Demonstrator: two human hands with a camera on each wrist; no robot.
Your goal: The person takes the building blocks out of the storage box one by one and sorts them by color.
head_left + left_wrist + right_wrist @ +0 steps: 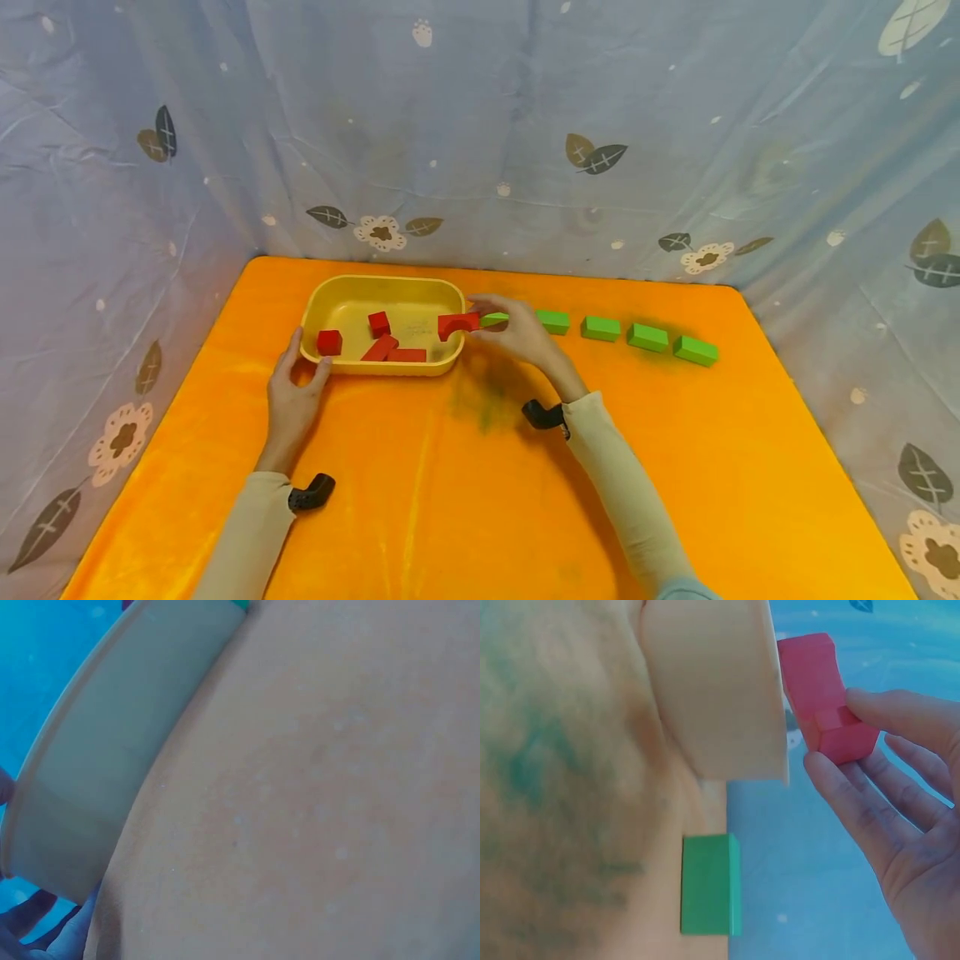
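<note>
A yellow plastic tub (375, 369) sits toward the back left of the table. My left hand (291, 408) grips its near left corner, thumb on the front side and fingers along the left end. Over the tub's right rim, my right hand (521, 335) pinches a red arch block (454, 322) between thumb and fingers. The right wrist view shows the arch's notch (832, 718) near the thumb and the tub wall (712, 690) beside the block. Inside the tub lie a red cube (329, 342), another red cube (379, 323) and two flat red blocks (407, 355).
Several green blocks (601, 328) run in a spaced row from the tub's right end toward the right; the nearest green block (493, 319) is partly behind my right hand. An orange cloth (420, 500) covers the table. Patterned curtains (480, 150) enclose its back and sides.
</note>
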